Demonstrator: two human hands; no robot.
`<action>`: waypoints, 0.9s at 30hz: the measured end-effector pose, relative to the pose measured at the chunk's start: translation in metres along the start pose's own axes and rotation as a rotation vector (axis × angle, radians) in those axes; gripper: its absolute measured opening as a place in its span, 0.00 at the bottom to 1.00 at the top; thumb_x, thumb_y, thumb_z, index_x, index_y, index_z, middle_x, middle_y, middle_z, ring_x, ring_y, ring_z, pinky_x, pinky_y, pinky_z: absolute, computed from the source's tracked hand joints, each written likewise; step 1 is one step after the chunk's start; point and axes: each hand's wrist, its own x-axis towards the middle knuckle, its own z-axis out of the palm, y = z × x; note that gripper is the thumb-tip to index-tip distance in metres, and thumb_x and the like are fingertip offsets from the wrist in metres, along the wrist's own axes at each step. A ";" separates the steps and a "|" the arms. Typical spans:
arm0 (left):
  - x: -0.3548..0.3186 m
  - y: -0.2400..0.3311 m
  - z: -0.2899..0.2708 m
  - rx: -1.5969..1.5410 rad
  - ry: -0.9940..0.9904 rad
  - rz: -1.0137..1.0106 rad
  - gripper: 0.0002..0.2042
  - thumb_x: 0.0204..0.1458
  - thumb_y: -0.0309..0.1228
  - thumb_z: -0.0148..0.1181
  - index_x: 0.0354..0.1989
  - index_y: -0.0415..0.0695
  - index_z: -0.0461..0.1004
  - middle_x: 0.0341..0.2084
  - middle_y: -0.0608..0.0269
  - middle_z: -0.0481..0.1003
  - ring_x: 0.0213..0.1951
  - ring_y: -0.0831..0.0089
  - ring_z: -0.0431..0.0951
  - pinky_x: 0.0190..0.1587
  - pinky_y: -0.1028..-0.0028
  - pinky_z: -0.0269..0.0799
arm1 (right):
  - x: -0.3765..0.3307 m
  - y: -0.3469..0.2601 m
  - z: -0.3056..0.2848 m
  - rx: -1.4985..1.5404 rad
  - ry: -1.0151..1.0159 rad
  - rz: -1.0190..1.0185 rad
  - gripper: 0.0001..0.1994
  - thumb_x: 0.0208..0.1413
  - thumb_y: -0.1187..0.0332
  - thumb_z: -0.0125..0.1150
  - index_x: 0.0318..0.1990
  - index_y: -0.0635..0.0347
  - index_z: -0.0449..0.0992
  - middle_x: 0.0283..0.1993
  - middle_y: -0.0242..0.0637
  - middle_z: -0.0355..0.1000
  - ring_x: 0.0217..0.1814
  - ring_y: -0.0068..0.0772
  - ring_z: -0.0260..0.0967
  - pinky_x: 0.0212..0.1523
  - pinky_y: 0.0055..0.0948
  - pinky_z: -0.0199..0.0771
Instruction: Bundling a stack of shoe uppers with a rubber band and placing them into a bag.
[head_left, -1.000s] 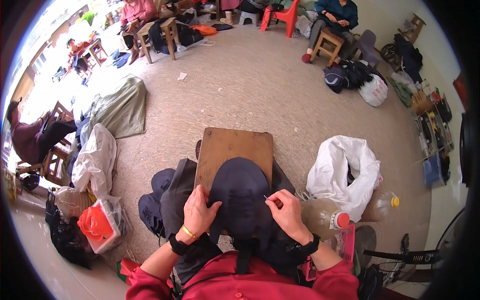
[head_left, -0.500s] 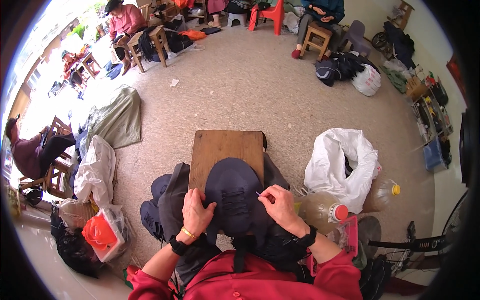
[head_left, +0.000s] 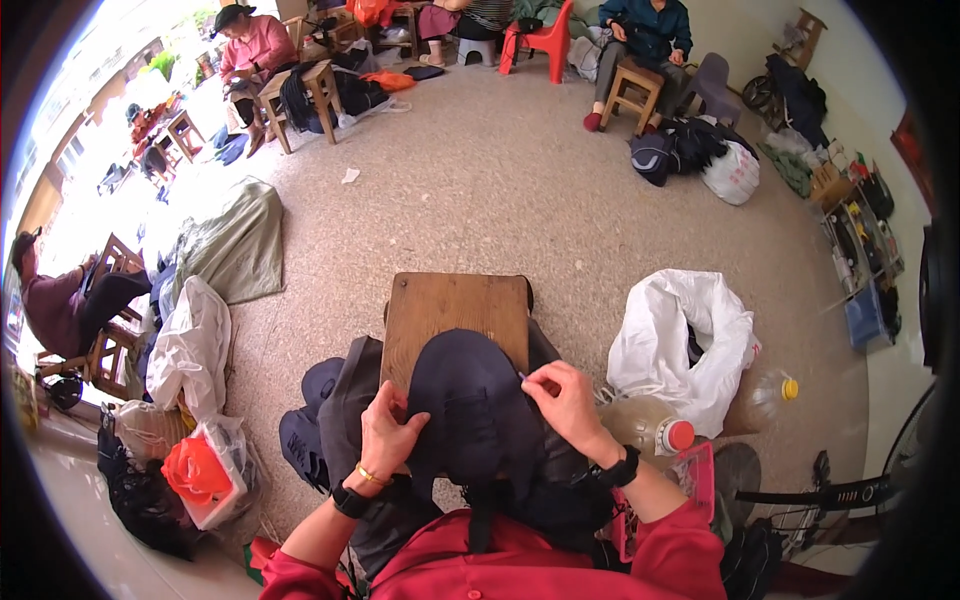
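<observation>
A brown wooden tabletop [head_left: 455,305] carries 1 dark blue cap [head_left: 462,375], which lies over its near end. The speckled floor [head_left: 430,200] around it bears a white plastic bag [head_left: 645,350], 2 clear bottles [head_left: 635,425] beside that bag, and a grey-green sack [head_left: 240,245] farther left.

My right hand [head_left: 565,402] has moved up along the right edge of the dark navy cloth cap [head_left: 460,385], toward its rounded top, and less of the thin purple object [head_left: 522,377] in my pinched fingertips [head_left: 532,383] shows. The cap's crosswise folds [head_left: 470,420] look flatter. Across the room, a seated co-worker in a teal top [head_left: 652,28] has parted their hands [head_left: 677,57].
</observation>
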 end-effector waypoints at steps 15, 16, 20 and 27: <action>-0.015 -0.015 0.002 -0.101 -0.067 -0.019 0.17 0.45 0.30 0.72 0.36 0.37 0.69 0.22 0.54 0.72 0.25 0.65 0.74 0.30 0.65 0.71 | 0.139 0.027 0.050 -0.308 0.030 -0.294 0.04 0.51 0.72 0.67 0.31 0.61 0.78 0.31 0.43 0.74 0.33 0.46 0.74 0.35 0.41 0.72; -0.018 -0.019 0.004 -0.115 -0.024 0.034 0.17 0.45 0.29 0.71 0.36 0.37 0.68 0.22 0.52 0.72 0.25 0.62 0.75 0.30 0.63 0.71 | 0.140 0.026 0.053 -0.280 0.014 -0.276 0.04 0.51 0.73 0.67 0.32 0.61 0.78 0.31 0.43 0.74 0.32 0.44 0.74 0.34 0.40 0.72; -0.026 -0.017 0.005 -0.239 -0.025 0.029 0.17 0.52 0.26 0.64 0.43 0.36 0.62 0.34 0.39 0.73 0.40 0.41 0.76 0.41 0.56 0.72 | 0.138 0.016 0.055 -0.279 -0.031 -0.256 0.04 0.52 0.76 0.66 0.33 0.64 0.77 0.30 0.41 0.73 0.26 0.35 0.73 0.29 0.33 0.71; -0.020 -0.028 0.014 -0.369 -0.081 -0.012 0.18 0.52 0.26 0.65 0.45 0.38 0.62 0.39 0.42 0.73 0.46 0.45 0.77 0.46 0.57 0.73 | 0.128 0.009 0.042 -0.333 -0.056 -0.232 0.06 0.52 0.76 0.67 0.36 0.65 0.77 0.31 0.39 0.72 0.26 0.32 0.71 0.30 0.30 0.71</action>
